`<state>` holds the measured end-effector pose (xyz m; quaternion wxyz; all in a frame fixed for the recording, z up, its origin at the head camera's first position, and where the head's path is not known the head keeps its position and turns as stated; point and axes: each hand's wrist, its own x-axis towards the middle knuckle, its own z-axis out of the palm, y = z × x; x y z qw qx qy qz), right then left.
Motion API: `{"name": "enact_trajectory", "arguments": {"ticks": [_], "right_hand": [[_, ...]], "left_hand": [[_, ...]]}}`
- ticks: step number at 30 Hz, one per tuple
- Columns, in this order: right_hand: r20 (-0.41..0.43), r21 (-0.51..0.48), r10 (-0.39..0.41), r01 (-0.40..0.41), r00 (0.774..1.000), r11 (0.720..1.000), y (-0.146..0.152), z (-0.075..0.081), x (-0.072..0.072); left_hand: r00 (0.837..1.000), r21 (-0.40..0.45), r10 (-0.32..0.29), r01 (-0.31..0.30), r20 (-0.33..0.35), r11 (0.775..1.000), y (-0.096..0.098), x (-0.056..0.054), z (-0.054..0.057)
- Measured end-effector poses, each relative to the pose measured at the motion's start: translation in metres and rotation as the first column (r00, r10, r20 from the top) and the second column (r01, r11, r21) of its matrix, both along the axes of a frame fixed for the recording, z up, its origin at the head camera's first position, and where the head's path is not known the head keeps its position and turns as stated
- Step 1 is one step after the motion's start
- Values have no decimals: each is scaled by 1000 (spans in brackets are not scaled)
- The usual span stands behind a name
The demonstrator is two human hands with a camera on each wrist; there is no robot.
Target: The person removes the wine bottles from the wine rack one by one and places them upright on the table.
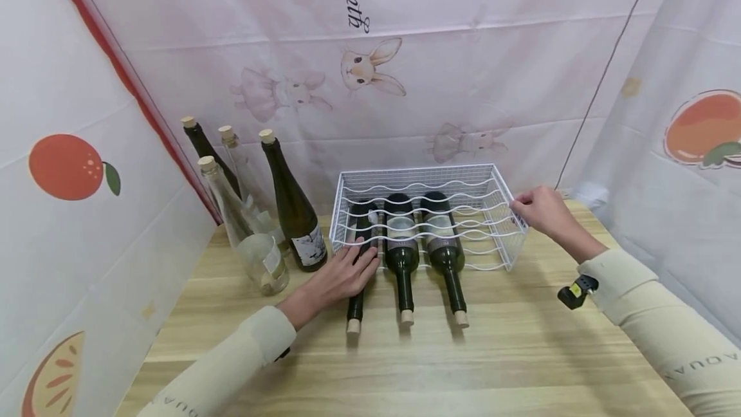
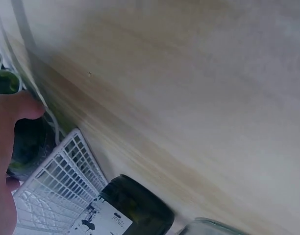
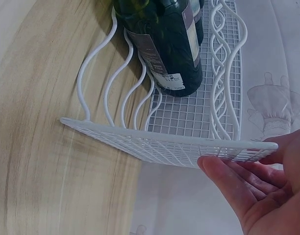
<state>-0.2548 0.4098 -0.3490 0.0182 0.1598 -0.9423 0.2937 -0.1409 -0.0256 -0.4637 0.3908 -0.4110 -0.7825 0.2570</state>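
Observation:
A white wire wine rack [image 1: 417, 176] with wavy bars stands on the table, holding three dark wine bottles, their corked necks toward me. My left hand [image 1: 341, 275] lies over the leftmost bottle [image 1: 355, 307] at the front of the rack, its fingers around the bottle's body. In the left wrist view, a digit lies by a wavy bar with the dark glass beside it. The middle bottle [image 1: 403, 275] and the right bottle [image 1: 448, 266] lie beside it. My right hand [image 1: 544, 214] pinches the upper edge of the rack's right side panel [image 3: 169, 142], thumb and fingers on opposite faces.
Left of the rack several corked bottles stand upright: a dark one with a white label [image 1: 309, 246], a clear one [image 1: 260, 259], and others behind. A printed curtain [image 1: 451, 76] hangs behind and at both sides of the wooden table [image 1: 405, 372].

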Motion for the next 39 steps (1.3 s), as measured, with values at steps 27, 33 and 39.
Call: {"name": "enact_trajectory", "arguments": {"ticks": [27,33,39], "right_hand": [[-26,-21,-10,10,1000,1000,-1,-4,1],[-18,-17,-5,4,1000,1000,-1,-4,2],[-30,-19,-14,13,999,1000,-2,-4,3]], "left_hand": [[994,94,-73,65,87,993,-14,41,12],[988,132,-104,89,113,987,-17,52,16],[975,215,-146,109,167,970,-23,59,18]]}}
